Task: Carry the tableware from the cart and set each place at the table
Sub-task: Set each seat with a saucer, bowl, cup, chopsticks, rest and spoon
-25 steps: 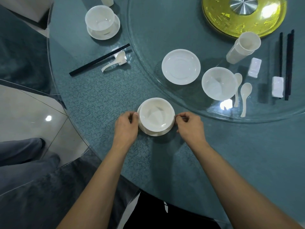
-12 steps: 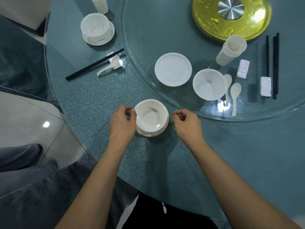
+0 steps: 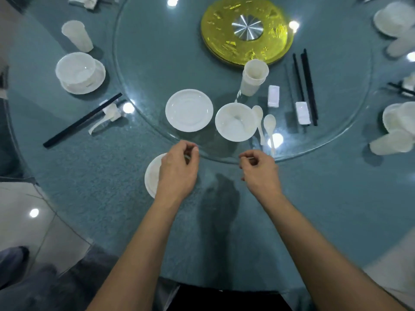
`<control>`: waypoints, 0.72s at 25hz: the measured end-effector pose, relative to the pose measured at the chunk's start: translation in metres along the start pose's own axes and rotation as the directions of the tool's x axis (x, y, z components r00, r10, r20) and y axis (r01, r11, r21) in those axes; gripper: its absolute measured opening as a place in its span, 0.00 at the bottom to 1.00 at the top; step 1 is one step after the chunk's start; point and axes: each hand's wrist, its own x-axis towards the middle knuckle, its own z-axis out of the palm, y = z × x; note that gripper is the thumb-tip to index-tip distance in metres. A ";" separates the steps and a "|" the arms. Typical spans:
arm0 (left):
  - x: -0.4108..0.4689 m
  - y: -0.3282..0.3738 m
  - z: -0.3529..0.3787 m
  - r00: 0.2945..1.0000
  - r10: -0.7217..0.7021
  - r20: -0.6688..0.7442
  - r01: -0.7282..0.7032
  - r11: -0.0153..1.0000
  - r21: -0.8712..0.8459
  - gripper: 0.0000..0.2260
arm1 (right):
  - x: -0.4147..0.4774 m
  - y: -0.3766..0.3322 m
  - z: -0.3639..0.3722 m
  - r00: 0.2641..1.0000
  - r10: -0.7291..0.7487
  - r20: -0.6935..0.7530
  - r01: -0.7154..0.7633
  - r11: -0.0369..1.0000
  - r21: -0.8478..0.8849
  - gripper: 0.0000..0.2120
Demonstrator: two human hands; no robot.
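My left hand [image 3: 179,169] hovers over the near place's white bowl on its saucer [image 3: 152,176], hiding the right part of it. My right hand [image 3: 260,170] hangs beside it over the teal tablecloth. Both hands have loosely curled fingers and hold nothing. Just beyond them, on the glass turntable [image 3: 336,135], lie a white saucer [image 3: 189,110], a white bowl [image 3: 235,122], two spoons [image 3: 269,125], stacked cups [image 3: 253,77], two chopstick rests [image 3: 273,96] and black chopsticks [image 3: 308,86].
A place at the left has a bowl on a saucer [image 3: 78,71], a cup [image 3: 77,35], chopsticks [image 3: 82,120] and a spoon [image 3: 105,118]. More white tableware [image 3: 399,122] sits at the right edge. A yellow disc [image 3: 244,30] marks the turntable's centre.
Both hands have let go of the bowl and saucer and risen towards the turntable's edge. The bowl and saucer stay on the cloth, now under my left hand.
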 end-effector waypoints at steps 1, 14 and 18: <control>0.001 0.008 0.006 1.000 0.020 0.025 -0.020 1.000 0.004 0.06 | 0.001 0.000 -0.008 1.000 0.008 -0.022 -0.008 1.000 0.002 0.10; 0.031 0.095 0.082 0.956 0.190 0.222 -0.200 0.979 0.024 0.05 | 0.057 -0.012 -0.080 0.982 0.046 -0.181 -0.034 0.997 0.066 0.05; 0.048 0.108 0.098 0.947 0.204 0.248 -0.220 0.975 0.035 0.05 | 0.086 -0.019 -0.082 0.983 0.051 -0.175 -0.039 0.997 0.070 0.05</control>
